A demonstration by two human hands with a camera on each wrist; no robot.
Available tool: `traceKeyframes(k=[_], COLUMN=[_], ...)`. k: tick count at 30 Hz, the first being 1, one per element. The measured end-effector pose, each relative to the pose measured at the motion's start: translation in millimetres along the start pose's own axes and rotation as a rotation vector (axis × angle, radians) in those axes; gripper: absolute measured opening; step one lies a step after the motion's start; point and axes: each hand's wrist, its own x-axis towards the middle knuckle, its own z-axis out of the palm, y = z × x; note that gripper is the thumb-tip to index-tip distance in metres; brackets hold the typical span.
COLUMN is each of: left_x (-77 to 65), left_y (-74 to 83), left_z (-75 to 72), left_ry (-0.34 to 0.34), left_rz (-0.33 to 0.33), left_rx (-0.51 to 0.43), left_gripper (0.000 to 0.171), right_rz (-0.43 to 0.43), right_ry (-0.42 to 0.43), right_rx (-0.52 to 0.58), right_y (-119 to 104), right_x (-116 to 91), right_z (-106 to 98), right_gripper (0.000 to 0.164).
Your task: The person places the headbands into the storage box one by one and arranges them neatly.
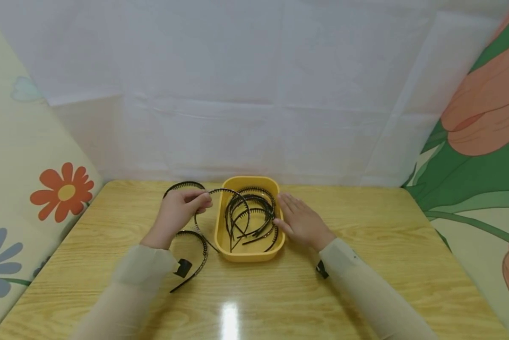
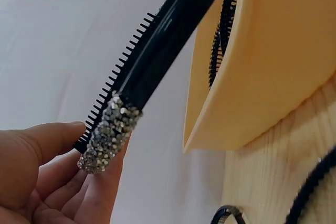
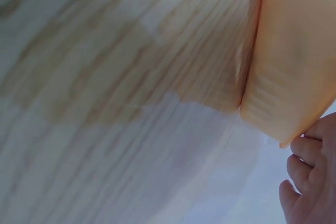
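The left hand pinches 1 headband, seemingly light and springy, best held by its grippy studs; the right hand rests outstretched against the basket.

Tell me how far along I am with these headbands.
If they're going into the yellow bin, several headbands already lie inside. Your left hand pinches another headband; your right hand touches the bin. Apparently remaining: a nearer headband and a farther headband outside it.
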Motion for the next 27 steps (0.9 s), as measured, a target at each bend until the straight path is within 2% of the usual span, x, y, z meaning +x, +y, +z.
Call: traceKeyframes(k=[7,14,19,27], left_x=[17.2,26.8,33.4,35.6], left_y=[-2.2,-7.9,-10.5,-8.7], left_z=[16.6,31.3,44.6,61.0], left_ry=[-0.037,-0.065,-0.065,-0.071], left_rz=[-0.044,0.002,0.036,0.064], left_rx=[-0.083,-0.079,-0.04,0.119], left_gripper=[0.042,0.037,0.034,0.032], right_rz=[0.004,0.007,-0.002,-0.004], right_ry=[0.001,-0.006,0.006,0.015], right_rx=[0.015,0.006,0.007,0.02], right_y=[0,1,1,1], right_x=[-1,0,-1,-1], right_z=[-1,1,1,0], right_gripper=[0.071,0.07,0.07,0.07])
